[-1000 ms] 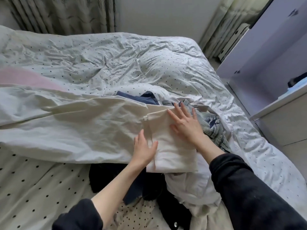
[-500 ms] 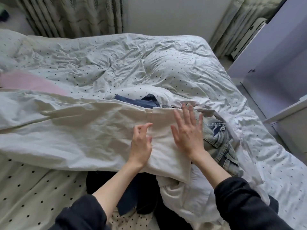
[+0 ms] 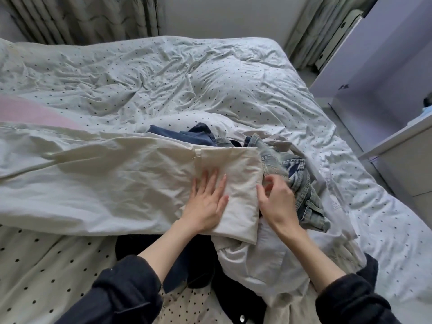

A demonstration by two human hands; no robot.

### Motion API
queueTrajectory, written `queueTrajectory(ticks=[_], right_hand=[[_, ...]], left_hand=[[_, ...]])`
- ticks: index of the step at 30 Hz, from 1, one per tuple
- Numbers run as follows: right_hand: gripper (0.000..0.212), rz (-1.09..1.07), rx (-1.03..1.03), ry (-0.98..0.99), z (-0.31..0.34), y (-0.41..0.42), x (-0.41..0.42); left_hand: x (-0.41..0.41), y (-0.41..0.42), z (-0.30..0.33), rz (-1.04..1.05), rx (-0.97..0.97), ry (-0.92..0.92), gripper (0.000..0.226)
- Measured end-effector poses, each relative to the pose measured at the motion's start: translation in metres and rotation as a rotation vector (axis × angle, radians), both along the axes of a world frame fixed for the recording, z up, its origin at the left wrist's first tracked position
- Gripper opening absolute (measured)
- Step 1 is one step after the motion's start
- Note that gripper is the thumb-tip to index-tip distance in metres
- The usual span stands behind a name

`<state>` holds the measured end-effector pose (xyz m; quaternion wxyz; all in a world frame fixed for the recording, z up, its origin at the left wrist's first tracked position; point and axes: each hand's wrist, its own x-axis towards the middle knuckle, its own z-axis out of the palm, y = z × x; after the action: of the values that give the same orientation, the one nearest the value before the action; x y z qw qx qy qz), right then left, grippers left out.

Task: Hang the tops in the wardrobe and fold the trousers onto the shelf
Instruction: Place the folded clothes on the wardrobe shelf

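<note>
Now left hand (image 3: 205, 202) flat on cream trousers (image 3: 117, 181) near bed (image 3: 233, 78) front edge, pinning fold. Right hand (image 3: 278, 202) curls at folded edge, maybe pinching it; cannot tell. Jeans (image 3: 297, 178) beside.

Far half of duvet (image 3: 163, 73) is bare, open reach. Cream trousers (image 3: 105, 183) span left to centre. Clothes pile crowds the near-right: denim (image 3: 301, 183), white shirt (image 3: 268, 260), dark garment (image 3: 198, 272). White cabinet (image 3: 406, 157) blocks the right side.
</note>
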<state>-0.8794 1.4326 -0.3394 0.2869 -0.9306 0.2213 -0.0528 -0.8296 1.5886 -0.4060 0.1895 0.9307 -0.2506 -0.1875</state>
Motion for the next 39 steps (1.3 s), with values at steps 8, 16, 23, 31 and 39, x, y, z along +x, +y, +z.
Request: queueTrajectory(ticks=[8,16,23,31,39], right_hand=[[0.009,-0.291,0.591,0.298,0.015,0.021,0.003],[0.011,-0.155,0.471,0.057,0.057,0.107,0.029],[0.038,0.259,0.268,0.210,0.028,0.224,0.056],[0.028,-0.137,0.209,0.040,-0.013,0.207,0.039],[0.022,-0.170,0.613,0.298,-0.047,0.167,0.055]], left_hand=[[0.002,0.010,0.008,0.081,-0.321,0.216,0.053],[0.005,0.088,0.035,0.421,-1.052,0.775,0.050],[0.027,0.195,0.051,0.583,-1.317,0.615,0.042],[0.020,0.211,0.002,0.281,-0.436,0.013,0.055],[0.047,0.182,-0.027,0.073,0.047,-0.190,0.086]])
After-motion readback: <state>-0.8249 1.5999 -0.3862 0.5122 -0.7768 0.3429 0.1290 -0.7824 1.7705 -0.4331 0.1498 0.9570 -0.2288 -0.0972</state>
